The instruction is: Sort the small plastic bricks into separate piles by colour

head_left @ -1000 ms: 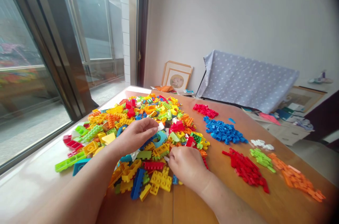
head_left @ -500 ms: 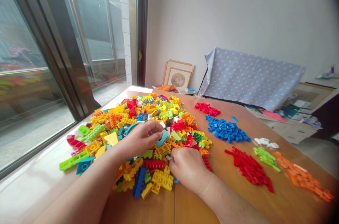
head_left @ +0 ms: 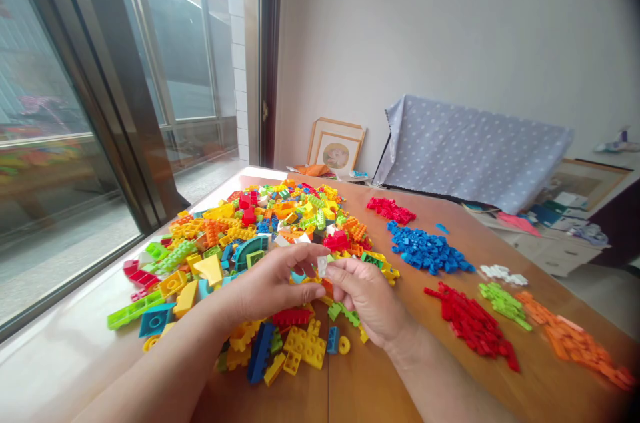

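1. White, small plastic piece (head_left: 323,266), just below frame centre, is pinched by the right hand (head_left: 370,297); a light fingertip pinch is advised.
2. Left hand (head_left: 273,281) is held half-open beside it; contact cannot be told.

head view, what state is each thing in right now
right hand, closed on the white piece
white piece, pinched, partly hidden
left hand, curved open, contact with white piece unclear
mixed brick pile, loosely spread, colours jumbled
blue pile, heaped loosely, single colour
long red pile, loosely heaped
orange pile, spread in a strip
polka-dot cloth, draped
framed pictures, leaning
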Motion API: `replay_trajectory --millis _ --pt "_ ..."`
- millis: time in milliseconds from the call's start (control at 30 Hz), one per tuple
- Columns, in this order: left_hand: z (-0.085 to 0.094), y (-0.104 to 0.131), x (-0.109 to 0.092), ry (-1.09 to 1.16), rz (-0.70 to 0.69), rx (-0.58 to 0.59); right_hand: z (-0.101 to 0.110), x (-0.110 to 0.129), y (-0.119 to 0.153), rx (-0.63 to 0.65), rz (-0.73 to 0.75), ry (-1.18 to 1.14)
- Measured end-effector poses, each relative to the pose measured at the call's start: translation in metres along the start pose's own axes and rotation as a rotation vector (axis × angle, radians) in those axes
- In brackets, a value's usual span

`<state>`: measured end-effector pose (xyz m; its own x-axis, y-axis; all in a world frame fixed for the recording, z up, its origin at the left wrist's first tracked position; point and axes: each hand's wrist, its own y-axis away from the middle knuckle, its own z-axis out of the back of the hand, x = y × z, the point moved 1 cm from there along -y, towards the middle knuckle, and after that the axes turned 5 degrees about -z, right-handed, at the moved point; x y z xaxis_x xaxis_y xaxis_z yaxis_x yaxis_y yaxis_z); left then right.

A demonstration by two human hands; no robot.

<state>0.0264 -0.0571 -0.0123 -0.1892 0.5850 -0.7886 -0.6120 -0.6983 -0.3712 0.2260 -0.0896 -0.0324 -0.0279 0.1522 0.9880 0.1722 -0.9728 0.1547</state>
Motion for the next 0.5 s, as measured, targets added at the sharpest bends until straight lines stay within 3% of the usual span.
replay_trajectory --millis 133,300,367,433,500 --pt "-0.002 -0.003 0.0 -0.078 0.014 -0.056 0.004 0.003 -0.002 0.04 0.042 0.077" --pt "0.006 -0.006 0.007 -0.148 0.084 -0.143 0.063 0.009 -0.016 -0.44 0.163 0.544" --pt "0.007 -0.007 0.009 -0.144 0.083 -0.154 0.085 0.007 -0.022 -0.53 0.158 0.786" --pt "0.007 -0.007 0.012 -0.168 0.083 -0.149 0.093 0.003 -0.024 -0.509 0.119 0.937" --pt "0.006 -0.007 0.015 -0.194 0.089 -0.131 0.088 -0.002 -0.025 -0.405 0.117 0.946"
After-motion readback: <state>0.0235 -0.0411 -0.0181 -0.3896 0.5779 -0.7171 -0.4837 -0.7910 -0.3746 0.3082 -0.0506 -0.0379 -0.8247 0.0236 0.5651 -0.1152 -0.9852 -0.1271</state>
